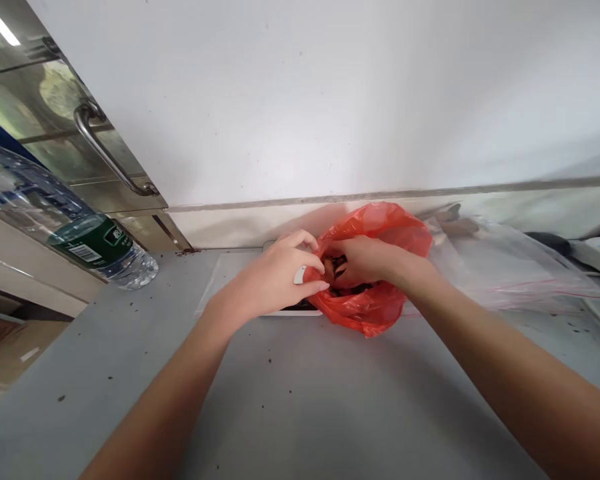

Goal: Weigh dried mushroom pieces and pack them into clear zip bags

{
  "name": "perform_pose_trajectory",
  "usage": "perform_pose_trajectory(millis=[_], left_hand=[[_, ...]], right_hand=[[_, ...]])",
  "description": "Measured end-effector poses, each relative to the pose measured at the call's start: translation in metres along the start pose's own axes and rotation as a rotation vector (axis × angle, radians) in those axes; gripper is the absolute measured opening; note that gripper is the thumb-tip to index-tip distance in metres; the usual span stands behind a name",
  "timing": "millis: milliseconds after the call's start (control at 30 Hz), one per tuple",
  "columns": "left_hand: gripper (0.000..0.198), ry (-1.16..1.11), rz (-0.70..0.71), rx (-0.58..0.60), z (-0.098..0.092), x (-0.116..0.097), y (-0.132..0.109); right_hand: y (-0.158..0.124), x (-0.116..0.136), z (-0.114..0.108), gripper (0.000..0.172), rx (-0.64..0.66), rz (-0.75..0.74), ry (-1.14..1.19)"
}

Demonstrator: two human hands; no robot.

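The edge of the red bag (pixel 383 310) is pinched by the left hand (pixel 283 273), while the right hand (pixel 363 259) is dipped among dark bits (pixel 357 289) inside; whether anything is gripped there cannot be told. The bag is set on the grey table (pixel 290 427) beside a tray (pixel 293 313), and bits could be spilled if the flimsy edge were let slip.
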State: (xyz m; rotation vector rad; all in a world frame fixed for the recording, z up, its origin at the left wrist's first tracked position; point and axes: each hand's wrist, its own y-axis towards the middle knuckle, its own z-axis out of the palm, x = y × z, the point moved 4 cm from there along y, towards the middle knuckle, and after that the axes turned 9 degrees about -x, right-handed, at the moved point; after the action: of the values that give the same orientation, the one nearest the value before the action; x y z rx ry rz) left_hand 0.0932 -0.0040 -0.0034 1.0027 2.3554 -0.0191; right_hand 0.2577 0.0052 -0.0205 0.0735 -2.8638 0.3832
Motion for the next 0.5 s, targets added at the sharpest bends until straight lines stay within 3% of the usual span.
perform_pose_trajectory(millis=[233,367,500], left_hand=[[0.023,-0.010,0.028,-0.062,-0.022,0.005,-0.002],[0.024,0.033,-0.033,-0.069,-0.032,0.007,-0.005],[0.024,0.050,-0.054,-0.063,-0.035,0.007,-0.007]], right_hand=[[0.004,-0.020,-0.002,0.016,-0.067,-0.020,-0.052],[0.000,-0.018,-0.006,0.019,-0.086,-0.110,-0.002],[-0.006,-0.018,-0.014,0.022,-0.098,-0.082,0.081]])
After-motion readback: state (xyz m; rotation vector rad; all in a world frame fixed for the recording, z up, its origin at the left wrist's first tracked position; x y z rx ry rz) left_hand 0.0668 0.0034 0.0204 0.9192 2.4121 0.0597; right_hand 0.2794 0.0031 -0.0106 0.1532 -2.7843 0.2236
